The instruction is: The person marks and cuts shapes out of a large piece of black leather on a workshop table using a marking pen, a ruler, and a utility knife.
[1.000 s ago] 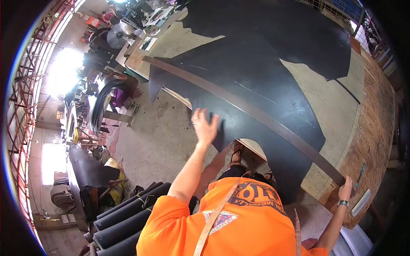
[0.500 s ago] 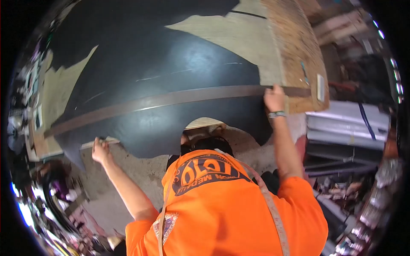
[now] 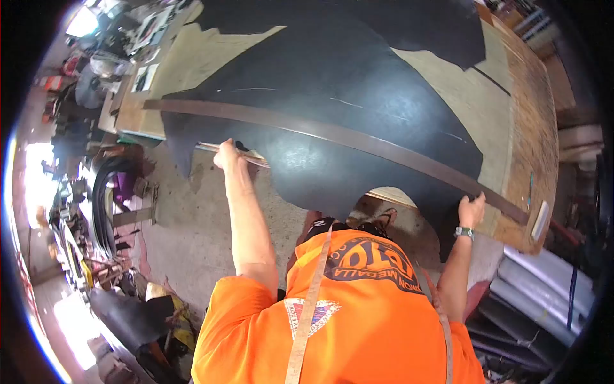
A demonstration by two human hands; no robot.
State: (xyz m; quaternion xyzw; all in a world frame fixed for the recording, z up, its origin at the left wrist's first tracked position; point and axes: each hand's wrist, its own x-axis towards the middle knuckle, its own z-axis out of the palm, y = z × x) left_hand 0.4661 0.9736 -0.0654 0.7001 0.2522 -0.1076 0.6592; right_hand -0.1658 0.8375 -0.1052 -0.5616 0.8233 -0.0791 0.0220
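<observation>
A large black sheet (image 3: 339, 83) lies spread over a wooden table (image 3: 531, 115) and hangs over its near edge. A long flat brown strip (image 3: 358, 139) runs across the sheet from far left to near right. My left hand (image 3: 226, 153) grips the sheet's edge at the table's near edge, fingers curled over it. My right hand (image 3: 471, 208), with a watch on the wrist, is closed on the strip close to its right end. I wear an orange shirt with a measuring tape (image 3: 306, 323) hung over the shoulders.
A teal pen (image 3: 529, 189) and a small grey block (image 3: 540, 221) lie at the table's right end. Tools and papers (image 3: 137, 45) crowd its far left corner. Grey rolls (image 3: 550, 288) are stacked at the right, dark coils and rolled material (image 3: 105, 192) on the concrete floor at left.
My left hand has gone from raised and open to gripping the sheet's edge. My right hand stayed on the strip's end. The view swung as my head turned.
</observation>
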